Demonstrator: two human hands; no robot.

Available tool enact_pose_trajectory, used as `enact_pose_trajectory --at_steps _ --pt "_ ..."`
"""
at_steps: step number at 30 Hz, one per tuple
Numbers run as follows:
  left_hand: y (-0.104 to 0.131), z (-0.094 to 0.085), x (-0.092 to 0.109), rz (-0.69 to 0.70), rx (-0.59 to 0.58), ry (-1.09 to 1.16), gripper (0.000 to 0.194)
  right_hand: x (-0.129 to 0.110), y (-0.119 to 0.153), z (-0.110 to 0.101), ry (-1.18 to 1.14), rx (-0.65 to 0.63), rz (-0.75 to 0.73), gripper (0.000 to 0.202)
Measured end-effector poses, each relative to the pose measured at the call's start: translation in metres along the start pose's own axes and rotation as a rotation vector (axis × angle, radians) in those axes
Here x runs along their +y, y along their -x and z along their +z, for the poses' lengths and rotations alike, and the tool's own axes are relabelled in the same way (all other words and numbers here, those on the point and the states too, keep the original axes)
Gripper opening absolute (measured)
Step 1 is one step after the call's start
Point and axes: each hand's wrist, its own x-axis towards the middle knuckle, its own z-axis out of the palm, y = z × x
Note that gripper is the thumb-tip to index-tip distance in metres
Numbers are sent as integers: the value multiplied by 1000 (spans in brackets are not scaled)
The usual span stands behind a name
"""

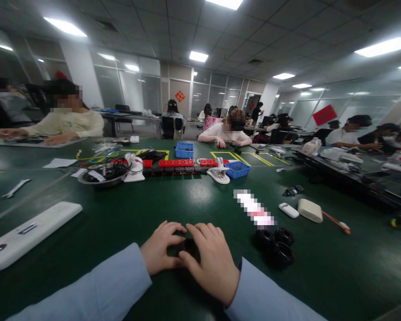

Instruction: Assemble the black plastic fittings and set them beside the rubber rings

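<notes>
Both of my hands are at a small dark part [191, 248] low over the near middle of the green table. My right hand [211, 255] curls over it from the right, thumb at its near side, hiding most of it. From the left, my left hand [162, 247] cups it with curved fingers and thumb. The part looks black and rounded; its exact kind is hidden by the fingers. To the right of my right hand, several black ring-shaped parts [281, 254] sit in a cluster, with a pixelated bright strip [254, 208] just beyond them.
A long white device [33, 234] and a wrench [16, 189] lie left. Farther back are a metal bowl of cables [102, 178], red sockets [176, 163], a white clip stand [219, 173] and blue baskets [237, 169]. A beige case [309, 210] lies right. People sit around.
</notes>
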Motion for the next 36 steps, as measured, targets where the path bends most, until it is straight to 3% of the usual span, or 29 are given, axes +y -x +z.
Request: enact_pose_trajectory --at_steps 3,10,36 --pt "1 0 1 -1 5 -4 41 1 0 1 -5 -19 7 39" --pt "-1 -1 4 -19 -8 -12 34 2 2 4 24 15 -51 10" --pt "0 0 1 13 -4 -20 38 6 -2 6 -10 -69 -28 21"
